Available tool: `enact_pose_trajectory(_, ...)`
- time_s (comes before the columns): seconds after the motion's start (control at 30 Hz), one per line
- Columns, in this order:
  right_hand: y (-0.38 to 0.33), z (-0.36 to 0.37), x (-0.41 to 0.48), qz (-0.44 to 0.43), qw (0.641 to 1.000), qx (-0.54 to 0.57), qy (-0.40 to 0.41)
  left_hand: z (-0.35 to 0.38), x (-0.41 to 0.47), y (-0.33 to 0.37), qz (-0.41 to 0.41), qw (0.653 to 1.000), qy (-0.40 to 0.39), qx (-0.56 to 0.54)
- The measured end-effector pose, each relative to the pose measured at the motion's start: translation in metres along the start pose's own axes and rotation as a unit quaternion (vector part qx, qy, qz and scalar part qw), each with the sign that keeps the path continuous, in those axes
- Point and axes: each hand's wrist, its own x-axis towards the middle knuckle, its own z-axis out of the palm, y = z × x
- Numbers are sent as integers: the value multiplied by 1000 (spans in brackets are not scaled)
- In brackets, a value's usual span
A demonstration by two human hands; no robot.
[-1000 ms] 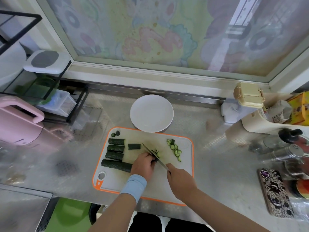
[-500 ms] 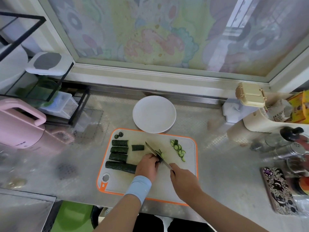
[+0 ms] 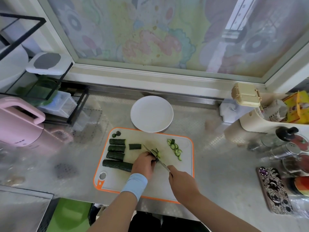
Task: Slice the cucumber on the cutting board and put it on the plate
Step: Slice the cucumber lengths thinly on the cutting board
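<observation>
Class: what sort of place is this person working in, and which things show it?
Probably a home kitchen: a metal counter, a cutting board with cucumber pieces, and spice jars beside it.

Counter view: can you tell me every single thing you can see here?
plate: one, white, behind the board
board: one, white with orange edge, middle of the counter
chunks: five, dark green, left side of the board
ends: two, green, board's far left corner
slices: a small pile, pale green, right side of the board; a few more by the knife
knife: one, silver blade, across the board
phone: one, patterned case, right of the board
jug: one, pink, far left
box: one, beige, back right
jars: several, clear, far right
rack: one, black, back left
wristband: one, light blue, left wrist
left hand: holds a chunk against the knife
right hand: grips the knife handle
</observation>
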Motion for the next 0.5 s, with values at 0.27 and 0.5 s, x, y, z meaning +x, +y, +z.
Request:
enact_pose_trajectory(0.27,-8,0,21,-14,999,12,-42,4,-4,0,6,1000,18,-25)
enact_pose_trajectory(0.5,-10,-3,22,-32,999,12,-34,4,-7,3,-4,1000,21,-13)
